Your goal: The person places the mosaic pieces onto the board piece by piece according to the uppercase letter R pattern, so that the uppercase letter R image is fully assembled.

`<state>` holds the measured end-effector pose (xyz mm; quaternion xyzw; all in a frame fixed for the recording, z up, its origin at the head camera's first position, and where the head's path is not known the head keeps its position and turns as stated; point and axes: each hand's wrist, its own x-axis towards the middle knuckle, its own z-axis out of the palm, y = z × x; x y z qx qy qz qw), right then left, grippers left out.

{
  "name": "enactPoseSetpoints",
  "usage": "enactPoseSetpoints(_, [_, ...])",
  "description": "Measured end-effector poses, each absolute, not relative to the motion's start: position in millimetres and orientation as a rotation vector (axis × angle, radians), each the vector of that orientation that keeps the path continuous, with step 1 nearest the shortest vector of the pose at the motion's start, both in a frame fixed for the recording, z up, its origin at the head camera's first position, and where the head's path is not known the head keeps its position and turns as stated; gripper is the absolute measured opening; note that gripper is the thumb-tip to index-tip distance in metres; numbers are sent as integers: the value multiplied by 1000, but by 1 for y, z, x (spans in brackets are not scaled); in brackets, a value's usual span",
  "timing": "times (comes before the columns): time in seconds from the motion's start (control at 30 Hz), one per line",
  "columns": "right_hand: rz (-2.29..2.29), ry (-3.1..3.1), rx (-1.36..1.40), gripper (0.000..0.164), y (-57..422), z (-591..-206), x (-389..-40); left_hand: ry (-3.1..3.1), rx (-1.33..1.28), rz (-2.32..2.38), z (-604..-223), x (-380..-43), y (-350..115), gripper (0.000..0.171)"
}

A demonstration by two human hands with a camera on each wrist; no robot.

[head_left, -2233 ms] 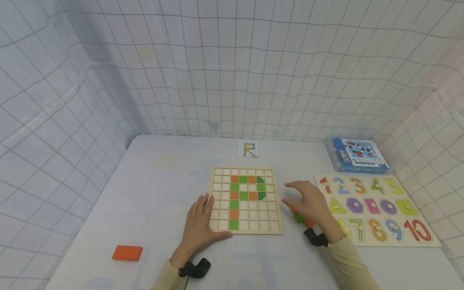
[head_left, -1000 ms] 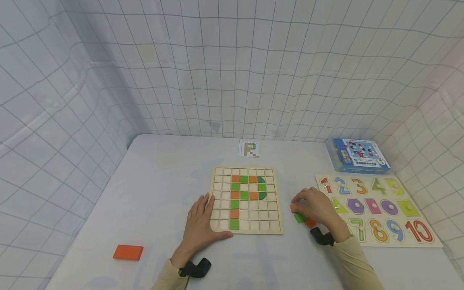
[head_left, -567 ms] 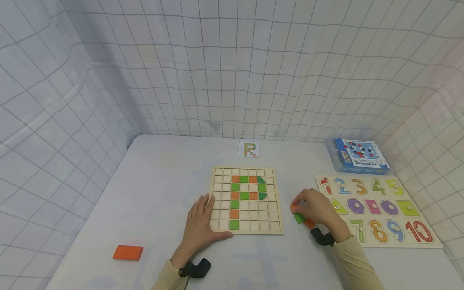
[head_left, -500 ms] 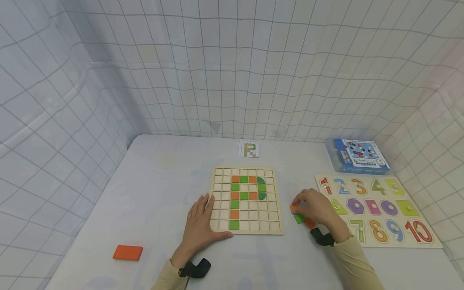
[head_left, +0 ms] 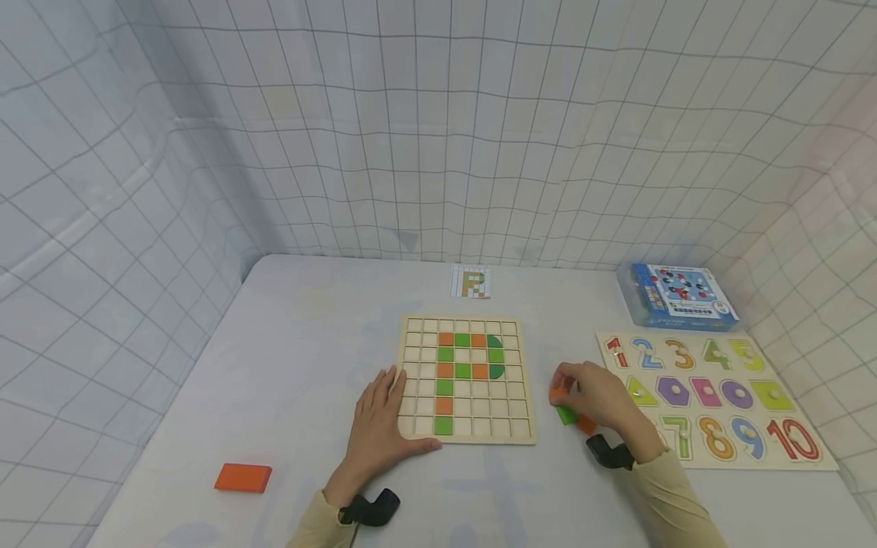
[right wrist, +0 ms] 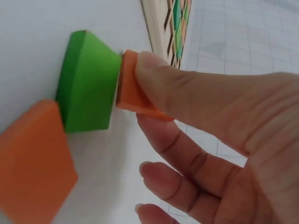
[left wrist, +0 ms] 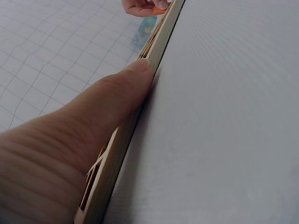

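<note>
My right hand (head_left: 594, 396) pinches an orange square tile (right wrist: 133, 93) between thumb and index finger, to the right of the wooden grid board (head_left: 517, 428). Beside that tile, a green tile (right wrist: 91, 86) and a second orange tile (right wrist: 35, 163) lie on the table. The remaining right fingers curl loosely. My left hand (head_left: 373, 422) rests at the board's near left corner, fingers spread along the left side and thumb (left wrist: 112, 95) against the front edge. Orange, green and dark green rounded tiles in the board's cells form a P shape.
Behind the board lies a small pattern card (head_left: 470, 281) showing an R. A number and shape puzzle (head_left: 740, 463) is on the right, with a blue box (head_left: 685, 297) behind it. An orange block (head_left: 243, 478) lies at the front left. Grid-patterned cloth surrounds the table.
My right hand has come down from beside the board to the loose tiles, and its spread fingers have closed on an orange one, now tipped up slightly. The left hand stays put.
</note>
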<state>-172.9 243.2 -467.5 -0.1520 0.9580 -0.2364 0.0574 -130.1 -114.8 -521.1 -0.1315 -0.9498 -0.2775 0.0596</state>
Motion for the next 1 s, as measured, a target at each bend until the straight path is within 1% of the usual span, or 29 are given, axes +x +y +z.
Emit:
enactPoseSetpoints(0.17, [-756,2870,-434,19,237,-466,-173,-2881,-394,-826,-522,-130,-115,122])
enactPoseSetpoints(0.6, [-874,2981,-647,21,197,-460,-183,-2890,-388,-832,-521,-130,-115,122])
enactPoseSetpoints(0.8, [-936,2968,-694,20,178,-458,-187,-2890,-387,-836,-521,-130,-115,122])
enactPoseSetpoints(1.0, [-902,2926,-698,18,156,-458,-189,-2888,-392,-826,-521,-130,-114,122])
